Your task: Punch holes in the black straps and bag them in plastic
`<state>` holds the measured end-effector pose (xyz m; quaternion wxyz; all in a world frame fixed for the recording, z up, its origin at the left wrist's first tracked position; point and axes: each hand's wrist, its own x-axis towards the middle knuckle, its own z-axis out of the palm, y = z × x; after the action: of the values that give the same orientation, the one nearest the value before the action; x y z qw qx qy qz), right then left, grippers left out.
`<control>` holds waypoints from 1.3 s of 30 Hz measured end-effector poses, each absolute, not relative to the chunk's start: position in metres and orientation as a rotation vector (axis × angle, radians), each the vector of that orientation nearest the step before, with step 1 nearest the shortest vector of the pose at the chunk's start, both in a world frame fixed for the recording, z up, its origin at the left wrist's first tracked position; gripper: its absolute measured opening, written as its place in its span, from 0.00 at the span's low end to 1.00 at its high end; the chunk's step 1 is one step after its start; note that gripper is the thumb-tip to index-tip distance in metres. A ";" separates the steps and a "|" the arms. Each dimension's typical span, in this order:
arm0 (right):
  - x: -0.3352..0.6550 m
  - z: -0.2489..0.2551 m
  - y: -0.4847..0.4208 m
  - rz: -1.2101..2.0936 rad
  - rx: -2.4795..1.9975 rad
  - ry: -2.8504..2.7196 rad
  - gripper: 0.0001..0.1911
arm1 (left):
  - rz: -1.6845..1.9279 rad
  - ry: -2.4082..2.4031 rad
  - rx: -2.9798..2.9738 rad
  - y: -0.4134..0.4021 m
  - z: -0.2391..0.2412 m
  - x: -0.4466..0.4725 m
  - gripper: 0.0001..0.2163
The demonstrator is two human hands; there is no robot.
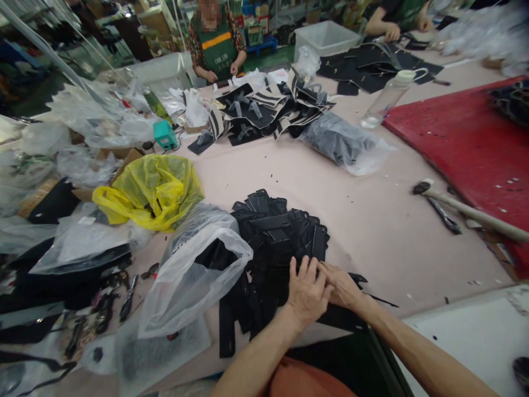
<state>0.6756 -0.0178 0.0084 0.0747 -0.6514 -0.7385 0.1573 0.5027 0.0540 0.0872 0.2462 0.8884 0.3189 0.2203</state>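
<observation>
A heap of flat black strips (285,226), some with rounded ends, lies in front of me on the pale table. My left hand (308,289) is at its near right edge, fingers bent over the strips and closed on some of them. Against it, my right hand (341,284) has its fingers drawn together under the left fingers. What the right fingers pinch is hidden. An open white plastic bag (194,281), with black pieces inside, touches the heap on the left. Black material (339,317) shows below my wrists.
A yellow bag (157,190) stands left, beyond scissors and tools (129,298). Farther back are black-and-beige pieces (264,107), a filled clear bag (343,140) and a water bottle (386,99). Right lie a hammer (467,207) and a red board (463,132). Two people (217,47) work opposite.
</observation>
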 end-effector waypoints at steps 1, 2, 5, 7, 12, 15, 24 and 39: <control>0.675 0.010 -0.018 0.458 -1.972 -2.213 0.33 | 0.604 0.974 2.384 0.061 0.083 0.502 0.13; 0.673 0.013 -0.019 0.444 -2.000 -2.207 0.35 | 0.604 1.126 2.302 0.069 0.078 0.499 0.11; 0.666 0.022 -0.022 0.418 -2.090 -2.186 0.43 | 0.560 1.545 1.948 0.089 0.057 0.469 0.09; 0.662 0.024 -0.020 0.418 -2.128 -2.174 0.45 | 0.530 1.600 1.830 0.095 0.043 0.448 0.10; 0.666 0.013 -0.013 0.497 -2.054 -2.193 0.40 | 0.664 1.543 1.725 0.080 0.028 0.445 0.11; 0.676 0.009 -0.015 0.566 -1.965 -2.201 0.36 | 0.699 1.448 1.815 0.074 0.026 0.452 0.12; 0.679 0.009 -0.016 0.501 -2.067 -2.216 0.39 | 0.521 1.056 2.430 0.070 0.040 0.438 0.28; 0.681 0.005 -0.019 0.482 -2.009 -2.196 0.39 | 0.134 0.717 2.571 0.070 0.049 0.492 0.25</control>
<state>0.6806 -0.0185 0.0055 0.0634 -0.6650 -0.7269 0.1596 0.4925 0.0697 0.0488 0.2326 0.9357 0.2609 0.0489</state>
